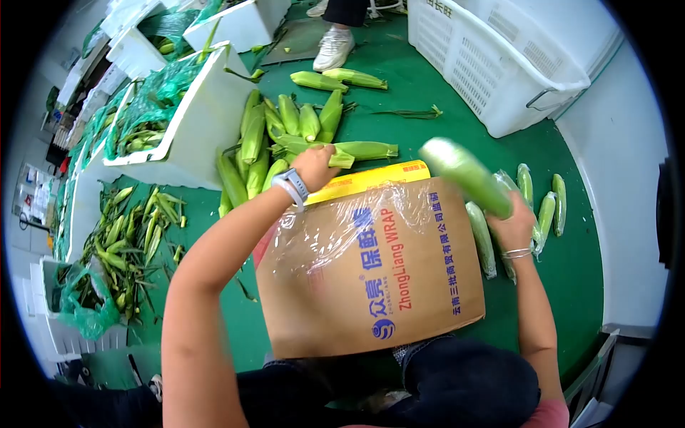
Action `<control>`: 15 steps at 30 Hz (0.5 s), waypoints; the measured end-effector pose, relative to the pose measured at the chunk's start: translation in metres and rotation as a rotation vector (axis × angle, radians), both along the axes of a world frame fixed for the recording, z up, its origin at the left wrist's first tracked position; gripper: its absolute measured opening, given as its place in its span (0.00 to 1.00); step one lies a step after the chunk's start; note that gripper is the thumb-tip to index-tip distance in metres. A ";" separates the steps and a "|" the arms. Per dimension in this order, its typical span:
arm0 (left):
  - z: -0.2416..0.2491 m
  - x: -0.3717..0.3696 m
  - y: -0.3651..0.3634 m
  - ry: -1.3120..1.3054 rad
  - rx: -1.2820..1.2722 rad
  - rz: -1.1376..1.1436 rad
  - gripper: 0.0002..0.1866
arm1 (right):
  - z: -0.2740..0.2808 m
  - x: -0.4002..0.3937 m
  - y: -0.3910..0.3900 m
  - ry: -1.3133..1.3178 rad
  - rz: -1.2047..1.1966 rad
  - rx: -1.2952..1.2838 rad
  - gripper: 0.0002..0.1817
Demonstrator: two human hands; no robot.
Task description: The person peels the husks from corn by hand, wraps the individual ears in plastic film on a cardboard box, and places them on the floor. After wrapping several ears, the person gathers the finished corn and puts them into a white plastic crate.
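Note:
A cardboard box (335, 285) with clear film over its top lies across my lap, a yellow strip (385, 177) along its far edge. My left hand (314, 170), with a watch on the wrist, is closed around an ear of corn in green husk (341, 158) beside the corn pile (253, 135). To the right of the box, my right hand (512, 227) grips a wrapped ear of corn (464, 171), blurred and tilted up to the left. Several wrapped ears (546, 217) lie around and beyond that hand on the green surface.
Behind the pile on the left stands a white foam box (207, 121) with green plastic. Loose husks (118, 242) lie at the left. A white crate (485, 71) stands at the back right. Another person's shoe (334, 48) is at the top, near two unwrapped ears (319, 81).

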State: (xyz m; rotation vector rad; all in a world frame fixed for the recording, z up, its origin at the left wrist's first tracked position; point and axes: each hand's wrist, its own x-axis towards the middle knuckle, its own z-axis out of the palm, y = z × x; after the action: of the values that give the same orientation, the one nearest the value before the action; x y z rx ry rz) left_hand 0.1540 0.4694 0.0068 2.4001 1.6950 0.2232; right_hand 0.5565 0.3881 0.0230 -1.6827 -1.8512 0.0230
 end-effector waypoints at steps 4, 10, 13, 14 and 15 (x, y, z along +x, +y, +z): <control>-0.092 -0.020 0.057 0.538 0.383 -0.272 0.28 | -0.017 0.083 0.011 -0.104 -0.462 -0.236 0.27; -0.080 -0.015 0.073 0.421 -0.027 -0.194 0.33 | -0.051 0.188 0.030 -0.288 -0.534 -0.159 0.32; -0.020 -0.026 0.035 -0.120 0.113 -0.066 0.31 | -0.078 0.210 0.042 -0.326 -0.666 -0.529 0.27; 0.003 -0.026 0.019 -0.268 0.219 0.074 0.29 | -0.066 0.190 0.042 -0.434 -0.534 -0.364 0.28; 0.034 -0.033 0.003 -0.481 0.163 0.161 0.27 | -0.057 0.170 0.037 -0.537 -0.398 -0.209 0.29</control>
State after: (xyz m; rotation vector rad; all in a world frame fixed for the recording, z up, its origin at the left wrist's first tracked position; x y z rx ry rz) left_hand 0.1209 0.4728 0.0408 2.0770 1.6802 0.9126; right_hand 0.7266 0.4252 -0.0343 -2.3525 -1.8832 -0.4559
